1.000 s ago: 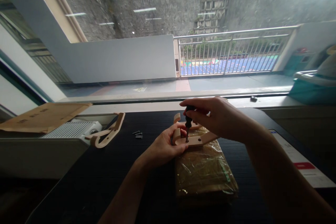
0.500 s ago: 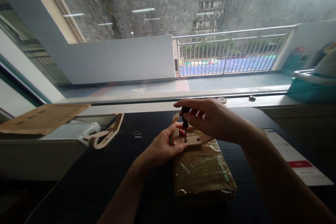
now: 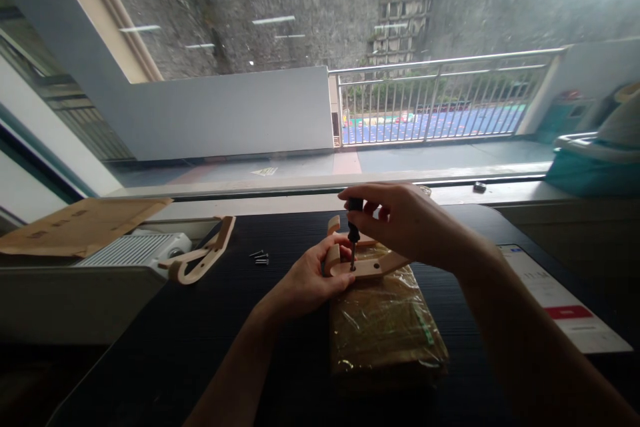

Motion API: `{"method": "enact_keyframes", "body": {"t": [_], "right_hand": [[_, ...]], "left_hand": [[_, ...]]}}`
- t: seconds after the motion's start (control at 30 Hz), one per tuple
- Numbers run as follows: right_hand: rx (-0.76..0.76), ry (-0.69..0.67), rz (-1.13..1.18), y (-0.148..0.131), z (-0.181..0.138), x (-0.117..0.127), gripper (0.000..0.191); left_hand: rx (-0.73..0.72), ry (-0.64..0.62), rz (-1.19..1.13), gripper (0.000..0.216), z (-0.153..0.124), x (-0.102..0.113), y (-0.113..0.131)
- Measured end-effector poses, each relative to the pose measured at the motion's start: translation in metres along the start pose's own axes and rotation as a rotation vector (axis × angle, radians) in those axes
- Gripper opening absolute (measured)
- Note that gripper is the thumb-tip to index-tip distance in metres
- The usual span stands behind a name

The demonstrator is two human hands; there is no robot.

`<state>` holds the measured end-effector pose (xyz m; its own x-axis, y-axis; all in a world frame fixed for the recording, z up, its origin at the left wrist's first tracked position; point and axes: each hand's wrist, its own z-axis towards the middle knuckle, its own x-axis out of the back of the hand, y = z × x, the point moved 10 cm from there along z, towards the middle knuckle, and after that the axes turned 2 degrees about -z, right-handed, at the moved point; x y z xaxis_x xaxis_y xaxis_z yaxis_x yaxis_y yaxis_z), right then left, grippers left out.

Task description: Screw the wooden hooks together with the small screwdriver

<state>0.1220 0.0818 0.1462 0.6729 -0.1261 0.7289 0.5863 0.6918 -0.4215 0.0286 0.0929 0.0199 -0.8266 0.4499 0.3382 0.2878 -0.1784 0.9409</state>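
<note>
My right hand [image 3: 400, 220] grips the black handle of a screwdriver [image 3: 355, 230], which stands nearly upright. Its tip sits in a hole of a pale wooden piece with curled ends [image 3: 367, 268]. My left hand [image 3: 313, 273] is closed round the curled left end of that wooden piece, thumb along its near edge. Underneath lies a brown package wrapped in clear film [image 3: 385, 327]. A second dark hole shows to the right of the screwdriver tip. My right hand hides part of the wooden piece's far side.
Several screws [image 3: 260, 257] lie on the dark table [image 3: 215, 333]. A similar wooden piece [image 3: 205, 253] rests at the table's left edge, near a white radiator [image 3: 135, 250] and brown cardboard [image 3: 80, 223]. To the right is a printed white sheet [image 3: 565, 300]. A window stands behind.
My right hand and the top of the screwdriver have shifted slightly up and right. The left hand keeps its hold on the wooden piece.
</note>
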Motion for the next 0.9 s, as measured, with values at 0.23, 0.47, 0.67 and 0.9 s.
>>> {"method": "enact_keyframes", "body": {"t": [0.23, 0.47, 0.67, 0.9], "right_hand": [[0.009, -0.021, 0.023, -0.0041, -0.0011, 0.0002, 0.028], [-0.005, -0.017, -0.002, 0.0003, -0.0011, -0.0005, 0.028], [0.013, 0.013, -0.042, -0.0003, -0.0003, 0.0022, 0.025], [0.003, -0.008, -0.035, -0.0032, -0.0014, -0.0023, 0.031]], "left_hand": [[0.006, -0.001, -0.013, 0.042, -0.0009, 0.0, 0.0006], [0.024, -0.005, -0.024, 0.044, -0.002, -0.0012, 0.0022], [0.03, -0.003, -0.004, 0.044, -0.0015, 0.0, 0.0003], [0.006, -0.007, -0.042, 0.045, 0.0005, -0.0009, -0.0003]]}}
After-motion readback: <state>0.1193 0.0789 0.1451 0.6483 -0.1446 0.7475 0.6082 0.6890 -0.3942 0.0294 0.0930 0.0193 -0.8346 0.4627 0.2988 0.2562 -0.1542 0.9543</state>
